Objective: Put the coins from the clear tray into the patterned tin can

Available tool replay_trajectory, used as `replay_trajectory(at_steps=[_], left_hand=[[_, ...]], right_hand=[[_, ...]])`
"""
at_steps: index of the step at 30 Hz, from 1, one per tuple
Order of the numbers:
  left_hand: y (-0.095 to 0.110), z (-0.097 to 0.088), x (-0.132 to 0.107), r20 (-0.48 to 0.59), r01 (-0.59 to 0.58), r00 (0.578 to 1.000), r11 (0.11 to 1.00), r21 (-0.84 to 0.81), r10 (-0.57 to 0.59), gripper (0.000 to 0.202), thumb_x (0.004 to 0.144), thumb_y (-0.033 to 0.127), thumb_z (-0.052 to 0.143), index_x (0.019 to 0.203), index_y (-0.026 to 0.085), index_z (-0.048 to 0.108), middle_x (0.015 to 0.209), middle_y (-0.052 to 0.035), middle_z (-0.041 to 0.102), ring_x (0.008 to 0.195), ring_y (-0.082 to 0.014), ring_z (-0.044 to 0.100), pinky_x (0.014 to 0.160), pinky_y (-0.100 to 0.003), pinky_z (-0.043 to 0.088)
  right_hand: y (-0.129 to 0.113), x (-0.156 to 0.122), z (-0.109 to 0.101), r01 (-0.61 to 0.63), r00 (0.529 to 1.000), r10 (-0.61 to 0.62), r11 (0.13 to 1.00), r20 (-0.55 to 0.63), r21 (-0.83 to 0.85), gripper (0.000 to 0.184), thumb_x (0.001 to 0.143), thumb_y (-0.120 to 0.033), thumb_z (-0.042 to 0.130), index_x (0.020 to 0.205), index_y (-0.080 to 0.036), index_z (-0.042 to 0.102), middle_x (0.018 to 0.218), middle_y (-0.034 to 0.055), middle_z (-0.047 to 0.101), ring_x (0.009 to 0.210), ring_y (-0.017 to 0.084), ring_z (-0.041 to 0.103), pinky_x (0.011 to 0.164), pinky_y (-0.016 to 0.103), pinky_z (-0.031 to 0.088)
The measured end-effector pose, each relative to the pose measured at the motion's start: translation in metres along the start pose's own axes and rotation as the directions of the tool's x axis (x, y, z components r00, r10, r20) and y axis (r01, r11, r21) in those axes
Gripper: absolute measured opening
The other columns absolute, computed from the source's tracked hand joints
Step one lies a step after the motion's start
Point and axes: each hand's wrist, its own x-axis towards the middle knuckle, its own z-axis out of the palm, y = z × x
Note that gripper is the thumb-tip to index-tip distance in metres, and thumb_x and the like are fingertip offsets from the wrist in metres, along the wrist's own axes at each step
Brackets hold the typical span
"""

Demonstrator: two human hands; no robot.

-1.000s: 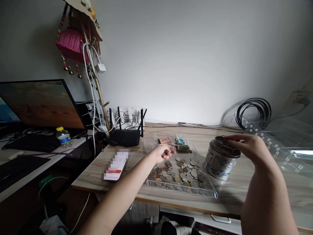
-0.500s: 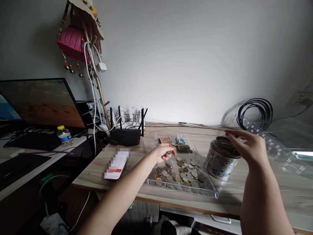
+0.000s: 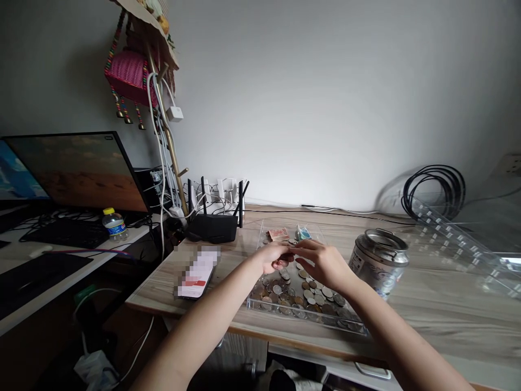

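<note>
A clear plastic tray (image 3: 260, 305) lies on the wooden desk, strewn with several coins (image 3: 315, 296) and a few folded banknotes (image 3: 278, 234) at its far end. My left hand (image 3: 272, 256) hovers over the tray with its fingers curled round a few coins. My right hand (image 3: 323, 262) has come over the tray and its fingertips meet those of the left hand in a pinch. A round metal tin (image 3: 379, 260) stands just right of the tray, untouched.
A phone (image 3: 198, 274) lies left of the tray, a black router (image 3: 214, 225) behind it. A monitor (image 3: 77, 172), keyboard and water bottle (image 3: 114, 224) occupy the left desk. Coiled black cable (image 3: 434, 187) and clear plastic trays (image 3: 459, 247) sit at the right.
My right hand left the top of the tin and swung left to meet my left hand over the tray. The left hand stayed put, and the view shifted slightly.
</note>
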Motion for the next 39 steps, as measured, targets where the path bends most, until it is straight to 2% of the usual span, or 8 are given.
replay_trajectory(at_steps=[7,12,17,21,24,32,35,39], left_hand=[[0.0019,0.0022,-0.0029,0.130,0.079,0.988,0.997,0.012,-0.080,0.017,0.074,0.031,0.048,0.072,0.016,0.041,0.051,0.0046,0.042,0.030,0.0001,0.024,0.031,-0.013,0.007],[0.0036,0.0044,-0.0035,0.099,0.117,0.988,0.993,0.011,-0.118,0.020,0.074,0.035,0.046,0.068,0.017,0.038,0.049,0.0044,0.042,0.029,-0.0004,0.024,0.031,-0.014,0.006],[0.0034,0.0049,-0.0028,0.116,0.133,0.984,0.991,0.008,-0.133,0.023,0.075,0.037,0.046,0.068,0.016,0.039,0.050,0.0045,0.042,0.029,0.0002,0.023,0.031,-0.014,0.006],[0.0018,0.0056,-0.0037,0.129,0.116,0.984,0.991,0.066,-0.123,0.025,0.072,0.037,0.052,0.068,0.015,0.041,0.048,0.0058,0.039,0.030,0.0011,0.021,0.031,-0.013,0.005],[0.0011,0.0054,-0.0043,0.095,0.117,0.988,0.992,0.050,-0.121,0.021,0.073,0.033,0.052,0.069,0.015,0.041,0.048,0.0058,0.039,0.031,0.0010,0.022,0.031,-0.012,0.005],[0.0018,0.0049,-0.0026,0.152,0.200,0.967,0.978,0.051,-0.206,0.023,0.075,0.031,0.042,0.060,0.014,0.038,0.048,0.0014,0.043,0.030,-0.0007,0.024,0.029,-0.013,0.007],[0.0021,0.0053,-0.0025,0.167,0.217,0.960,0.975,0.056,-0.223,0.024,0.075,0.032,0.040,0.060,0.014,0.040,0.048,0.0004,0.044,0.030,-0.0015,0.024,0.029,-0.014,0.007],[0.0034,0.0053,-0.0034,0.119,0.221,0.968,0.975,0.001,-0.220,0.026,0.075,0.038,0.040,0.063,0.015,0.042,0.048,-0.0002,0.046,0.031,-0.0019,0.024,0.031,-0.013,0.007]], right_hand=[[0.0022,-0.0020,0.0070,-0.033,0.999,0.035,0.998,0.033,-0.054,0.022,0.077,-0.017,0.044,0.091,-0.023,0.060,0.082,0.0023,0.061,0.074,0.012,0.054,0.060,0.022,0.040],[-0.0005,-0.0007,0.0055,-0.015,0.998,0.021,0.995,0.063,-0.099,0.016,0.078,-0.016,0.043,0.077,-0.020,0.059,0.073,0.0028,0.060,0.067,0.011,0.052,0.055,0.021,0.037],[-0.0021,-0.0016,-0.0010,-0.040,0.999,0.040,0.999,0.001,-0.003,0.020,0.081,-0.023,0.039,0.080,-0.021,0.059,0.084,0.0039,0.060,0.076,0.012,0.053,0.060,0.022,0.040],[-0.0034,-0.0017,-0.0017,-0.020,0.999,0.017,0.996,0.036,0.081,0.020,0.078,-0.020,0.044,0.091,-0.024,0.059,0.085,0.0015,0.061,0.074,0.011,0.055,0.063,0.022,0.042],[-0.0042,-0.0009,0.0017,-0.015,0.999,0.011,0.997,0.051,0.074,0.019,0.078,-0.019,0.044,0.085,-0.024,0.061,0.087,0.0015,0.061,0.076,0.011,0.055,0.063,0.022,0.042],[-0.0055,0.0000,0.0037,-0.112,0.993,0.108,0.991,0.057,0.069,0.017,0.077,-0.021,0.044,0.079,-0.023,0.060,0.076,0.0013,0.057,0.064,0.009,0.052,0.053,0.020,0.036],[-0.0035,-0.0013,-0.0007,-0.099,0.993,0.091,0.989,0.074,0.110,0.016,0.076,-0.023,0.045,0.077,-0.023,0.062,0.075,0.0010,0.057,0.064,0.009,0.051,0.053,0.020,0.036],[-0.0024,-0.0018,-0.0013,-0.071,0.993,0.056,0.986,0.101,0.153,0.016,0.075,-0.024,0.048,0.080,-0.025,0.063,0.079,0.0001,0.058,0.068,0.009,0.052,0.057,0.020,0.037]])
